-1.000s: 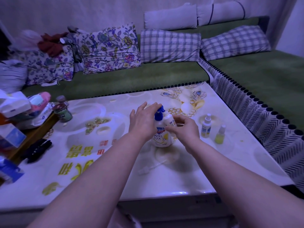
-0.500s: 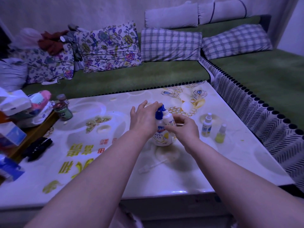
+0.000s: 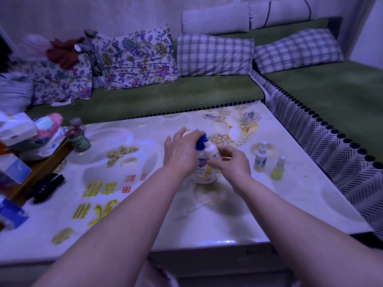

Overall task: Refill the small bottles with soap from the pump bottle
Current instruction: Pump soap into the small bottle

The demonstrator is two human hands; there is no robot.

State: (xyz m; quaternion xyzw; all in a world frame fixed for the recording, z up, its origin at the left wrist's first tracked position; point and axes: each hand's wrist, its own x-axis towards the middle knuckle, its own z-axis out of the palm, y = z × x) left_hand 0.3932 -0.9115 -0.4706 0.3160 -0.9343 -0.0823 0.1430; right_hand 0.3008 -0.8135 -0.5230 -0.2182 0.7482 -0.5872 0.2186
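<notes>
A white pump bottle (image 3: pixel 204 172) with a blue pump head stands in the middle of the table (image 3: pixel 279 208). My left hand (image 3: pixel 179 154) lies over the blue pump with straight fingers pressing on its top. My right hand (image 3: pixel 232 162) grips a small white bottle (image 3: pixel 211 151) and holds it tilted against the pump's spout. Two more small spray bottles stand to the right: a white-capped one (image 3: pixel 260 157) and a shorter yellow one (image 3: pixel 278 168). A clear spray top with its tube (image 3: pixel 189 210) lies on the table in front of the pump bottle.
Two dark-capped jars (image 3: pixel 77 135) stand at the table's left, beside tissue packs and boxes (image 3: pixel 18 141) on a wooden stand. A black object (image 3: pixel 44 187) lies at the left edge. A green sofa with cushions (image 3: pixel 215 53) wraps the back and right.
Nothing has visibly changed; both hands keep their places at the pump bottle, with only a slight shift of the camera.
</notes>
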